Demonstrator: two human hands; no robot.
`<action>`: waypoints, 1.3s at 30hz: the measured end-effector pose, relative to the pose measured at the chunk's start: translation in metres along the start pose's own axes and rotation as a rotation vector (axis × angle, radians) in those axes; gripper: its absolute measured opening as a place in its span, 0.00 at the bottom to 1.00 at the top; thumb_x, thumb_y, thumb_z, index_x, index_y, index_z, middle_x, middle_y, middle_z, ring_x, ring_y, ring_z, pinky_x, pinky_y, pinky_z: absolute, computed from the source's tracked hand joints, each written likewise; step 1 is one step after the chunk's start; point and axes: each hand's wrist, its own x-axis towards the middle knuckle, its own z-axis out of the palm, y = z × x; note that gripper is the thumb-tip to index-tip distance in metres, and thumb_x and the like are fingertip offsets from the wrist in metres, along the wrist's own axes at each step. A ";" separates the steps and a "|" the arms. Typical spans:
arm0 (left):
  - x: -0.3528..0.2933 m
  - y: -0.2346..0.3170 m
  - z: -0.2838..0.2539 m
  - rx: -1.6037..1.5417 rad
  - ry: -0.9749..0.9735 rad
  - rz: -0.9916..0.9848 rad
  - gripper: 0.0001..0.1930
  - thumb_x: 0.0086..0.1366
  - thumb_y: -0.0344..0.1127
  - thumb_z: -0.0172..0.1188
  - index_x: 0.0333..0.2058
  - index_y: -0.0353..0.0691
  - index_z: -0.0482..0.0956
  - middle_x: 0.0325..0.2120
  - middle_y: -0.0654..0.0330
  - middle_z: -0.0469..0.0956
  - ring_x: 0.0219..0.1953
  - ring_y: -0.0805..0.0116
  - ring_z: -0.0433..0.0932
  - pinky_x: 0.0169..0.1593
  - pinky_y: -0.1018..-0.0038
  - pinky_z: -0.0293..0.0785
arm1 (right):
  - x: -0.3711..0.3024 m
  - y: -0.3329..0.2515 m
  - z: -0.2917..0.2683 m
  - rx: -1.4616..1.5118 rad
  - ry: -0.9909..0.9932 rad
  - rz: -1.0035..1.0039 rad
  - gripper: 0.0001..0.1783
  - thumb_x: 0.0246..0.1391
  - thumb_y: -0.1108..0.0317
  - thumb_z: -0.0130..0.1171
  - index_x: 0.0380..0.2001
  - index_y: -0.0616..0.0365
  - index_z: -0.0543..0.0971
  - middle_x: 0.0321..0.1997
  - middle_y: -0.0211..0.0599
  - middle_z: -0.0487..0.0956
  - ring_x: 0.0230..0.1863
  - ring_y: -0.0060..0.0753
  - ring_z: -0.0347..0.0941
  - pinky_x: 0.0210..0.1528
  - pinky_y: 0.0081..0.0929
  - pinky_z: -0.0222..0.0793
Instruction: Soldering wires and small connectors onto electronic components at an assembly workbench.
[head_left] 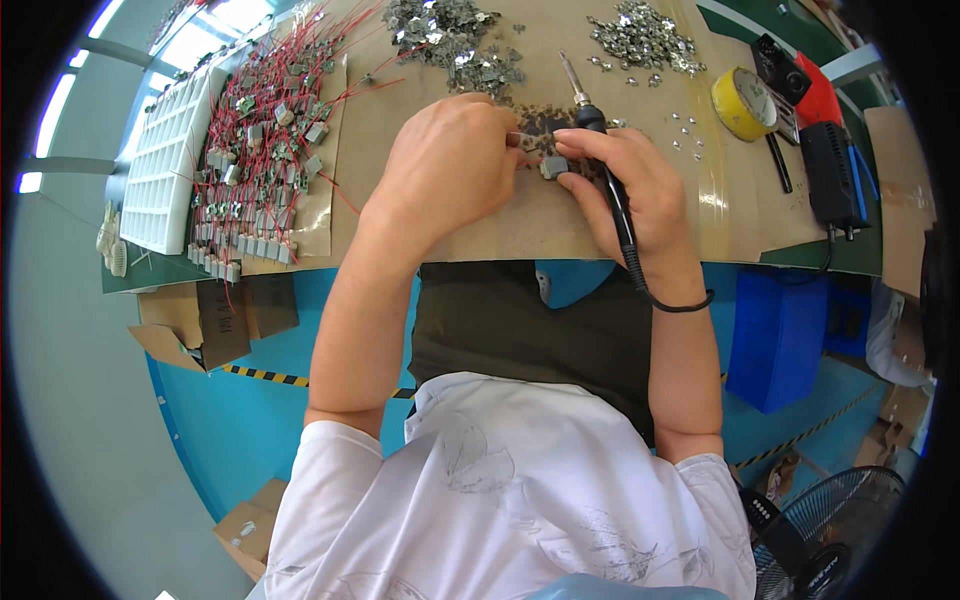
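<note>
My left hand (445, 165) is closed in a pinch over the brown work surface, its fingertips close to a small grey block-shaped part (553, 168). What the left fingers hold, if anything, is too small to make out. In my right hand (640, 185) a black-handled soldering iron (617, 205) lies along the palm, its metal tip pointing up and away from me. The right thumb and fingertips are at the grey part too. A dark, stained patch (545, 122) of the surface shows just beyond both hands.
Grey parts with red wires (270, 150) crowd the left, beside a white compartment tray (165, 165). Heaps of metal plates (440, 40) and small shiny pieces (650, 45) lie at the back. Yellow tape (745, 103) and a black power adapter (832, 175) sit at right; the iron's cord crosses my right wrist.
</note>
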 end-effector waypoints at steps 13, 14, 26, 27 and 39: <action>-0.004 -0.003 0.012 0.012 0.082 0.063 0.07 0.61 0.31 0.67 0.34 0.34 0.84 0.31 0.52 0.82 0.36 0.49 0.82 0.43 0.59 0.78 | 0.001 0.005 0.000 -0.022 -0.013 -0.054 0.25 0.45 0.83 0.70 0.49 0.59 0.82 0.43 0.41 0.85 0.38 0.46 0.79 0.43 0.40 0.77; -0.006 -0.002 0.013 -0.014 0.141 0.087 0.06 0.60 0.30 0.67 0.35 0.35 0.84 0.30 0.53 0.81 0.35 0.51 0.83 0.42 0.60 0.78 | 0.000 0.005 0.000 -0.023 -0.012 -0.053 0.25 0.45 0.83 0.70 0.49 0.59 0.82 0.43 0.41 0.85 0.38 0.46 0.79 0.43 0.40 0.77; -0.033 -0.001 0.035 -0.180 0.465 0.259 0.09 0.55 0.23 0.72 0.34 0.39 0.84 0.29 0.60 0.81 0.31 0.59 0.79 0.34 0.67 0.76 | -0.001 0.006 0.003 0.008 0.003 0.006 0.26 0.46 0.84 0.70 0.51 0.57 0.82 0.36 0.41 0.84 0.39 0.45 0.79 0.43 0.38 0.76; -0.033 -0.001 0.034 -0.189 0.461 0.265 0.08 0.55 0.21 0.72 0.34 0.38 0.84 0.28 0.59 0.82 0.31 0.60 0.79 0.33 0.68 0.76 | 0.000 0.006 0.003 0.002 0.001 0.002 0.26 0.46 0.84 0.70 0.51 0.57 0.82 0.36 0.41 0.84 0.39 0.45 0.79 0.43 0.38 0.76; -0.035 0.000 0.036 -0.157 0.475 0.226 0.08 0.53 0.28 0.72 0.29 0.42 0.79 0.32 0.63 0.81 0.33 0.60 0.81 0.34 0.66 0.78 | -0.008 0.000 0.006 0.043 0.129 0.113 0.21 0.58 0.83 0.66 0.54 0.58 0.82 0.40 0.41 0.86 0.38 0.36 0.84 0.41 0.26 0.79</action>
